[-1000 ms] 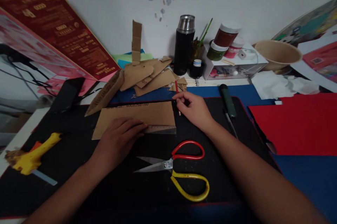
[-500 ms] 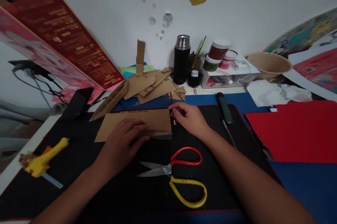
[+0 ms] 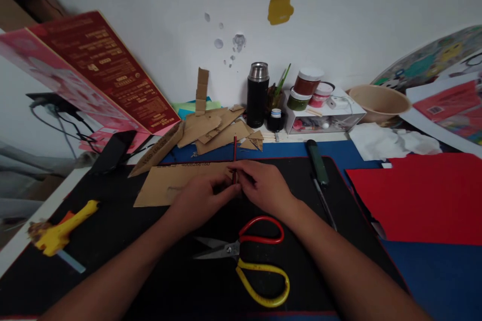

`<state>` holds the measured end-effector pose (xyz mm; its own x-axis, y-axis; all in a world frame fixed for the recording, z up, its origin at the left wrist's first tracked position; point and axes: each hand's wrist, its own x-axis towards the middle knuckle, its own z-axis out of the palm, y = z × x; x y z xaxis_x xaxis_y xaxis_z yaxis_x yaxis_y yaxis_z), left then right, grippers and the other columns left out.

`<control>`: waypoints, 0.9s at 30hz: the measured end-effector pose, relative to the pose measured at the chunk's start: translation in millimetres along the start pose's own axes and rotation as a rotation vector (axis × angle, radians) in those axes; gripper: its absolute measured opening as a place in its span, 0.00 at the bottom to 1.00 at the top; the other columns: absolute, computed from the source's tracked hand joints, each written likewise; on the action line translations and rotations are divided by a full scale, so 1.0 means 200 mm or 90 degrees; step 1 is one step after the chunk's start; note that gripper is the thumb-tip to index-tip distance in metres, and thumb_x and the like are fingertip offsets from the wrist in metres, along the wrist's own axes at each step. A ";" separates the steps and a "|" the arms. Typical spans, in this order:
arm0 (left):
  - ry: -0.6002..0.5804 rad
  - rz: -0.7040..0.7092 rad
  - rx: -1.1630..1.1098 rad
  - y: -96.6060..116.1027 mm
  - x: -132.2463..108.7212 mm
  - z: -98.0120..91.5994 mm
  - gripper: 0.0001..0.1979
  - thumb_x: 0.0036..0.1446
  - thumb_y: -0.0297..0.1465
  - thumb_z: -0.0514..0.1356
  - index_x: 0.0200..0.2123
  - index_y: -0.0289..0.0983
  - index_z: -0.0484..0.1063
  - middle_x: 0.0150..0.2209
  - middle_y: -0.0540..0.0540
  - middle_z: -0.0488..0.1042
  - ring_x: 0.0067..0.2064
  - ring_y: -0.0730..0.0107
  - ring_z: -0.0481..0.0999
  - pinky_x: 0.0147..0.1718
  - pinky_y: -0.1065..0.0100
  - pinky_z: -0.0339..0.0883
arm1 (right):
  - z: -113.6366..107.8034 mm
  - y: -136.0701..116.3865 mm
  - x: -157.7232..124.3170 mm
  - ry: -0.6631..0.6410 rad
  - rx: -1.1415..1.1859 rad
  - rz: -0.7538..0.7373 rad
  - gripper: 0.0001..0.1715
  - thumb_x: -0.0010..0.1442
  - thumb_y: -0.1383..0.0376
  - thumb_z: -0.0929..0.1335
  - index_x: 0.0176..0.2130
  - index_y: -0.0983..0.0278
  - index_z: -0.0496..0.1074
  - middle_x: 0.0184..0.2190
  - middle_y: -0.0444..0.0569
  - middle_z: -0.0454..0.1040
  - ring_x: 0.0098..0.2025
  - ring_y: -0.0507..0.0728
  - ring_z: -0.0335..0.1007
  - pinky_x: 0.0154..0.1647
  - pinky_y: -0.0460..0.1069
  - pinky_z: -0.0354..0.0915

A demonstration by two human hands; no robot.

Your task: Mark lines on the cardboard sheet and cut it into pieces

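A flat brown cardboard piece (image 3: 169,184) lies on the black mat (image 3: 113,240). My left hand (image 3: 203,199) rests on its right end with fingers curled down; the ruler seen earlier is hidden under it. My right hand (image 3: 261,185) pinches a red pencil (image 3: 234,152), held upright with its tip at the cardboard's right end. The two hands touch each other there. Red and yellow handled scissors (image 3: 256,255) lie just in front of both hands.
A yellow glue gun (image 3: 56,233) sits at the left edge. A dark-handled knife (image 3: 318,165) lies right of my hand, red paper (image 3: 417,195) beyond it. Cardboard scraps (image 3: 211,127), a black flask (image 3: 257,95), paint jars (image 3: 307,85) and a bowl (image 3: 378,102) line the wall.
My right hand moved left with the pencil onto the cardboard's right end. My left hand slid right to meet it, covering the ruler. The camera tilted up.
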<state>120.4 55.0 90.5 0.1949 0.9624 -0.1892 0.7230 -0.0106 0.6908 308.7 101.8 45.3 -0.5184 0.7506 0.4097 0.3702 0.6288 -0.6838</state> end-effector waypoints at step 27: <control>0.178 0.335 0.474 -0.42 -0.30 0.17 0.22 0.75 0.38 0.55 0.65 0.35 0.73 0.65 0.36 0.76 0.64 0.48 0.74 0.59 0.49 0.73 | 0.03 0.06 0.01 0.125 0.276 0.190 0.20 0.74 0.50 0.69 0.41 0.63 0.80 0.29 0.47 0.81 0.25 0.53 0.76 0.26 0.46 0.69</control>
<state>70.5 -11.5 20.2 0.5194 0.8140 0.2599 0.8432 -0.5377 -0.0010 306.5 109.1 34.5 -0.2708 0.9330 0.2370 0.1062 0.2736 -0.9560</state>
